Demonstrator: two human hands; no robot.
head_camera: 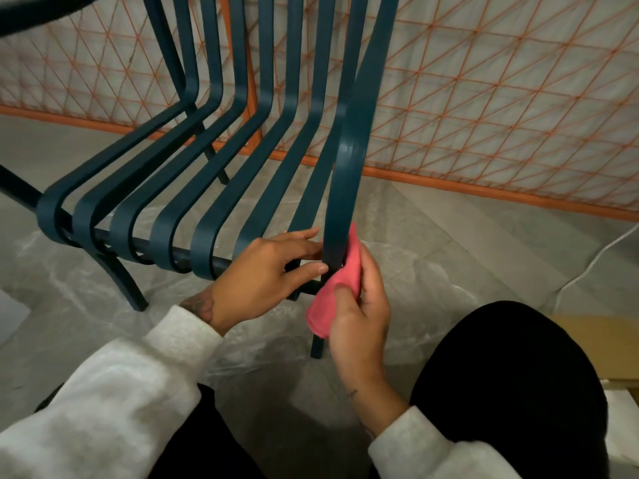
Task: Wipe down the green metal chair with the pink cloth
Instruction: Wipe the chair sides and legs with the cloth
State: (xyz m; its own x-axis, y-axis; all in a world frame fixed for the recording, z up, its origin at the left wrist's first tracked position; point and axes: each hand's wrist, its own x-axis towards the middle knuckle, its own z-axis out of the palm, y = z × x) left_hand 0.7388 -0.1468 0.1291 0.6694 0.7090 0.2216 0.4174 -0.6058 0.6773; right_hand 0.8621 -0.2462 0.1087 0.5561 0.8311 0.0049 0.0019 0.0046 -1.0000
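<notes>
I see two hands at the front of a dark green metal chair (202, 250) with flat bent slats, standing on the grey floor (432, 243).
The right hand (359, 305) holds a small pink cloth (337, 288) in its curled fingers, pressed on the right-most slat (349, 174) near its front end. The left hand (273, 267) is wide, its straight fingers and thumb touching that slat's other side.
</notes>
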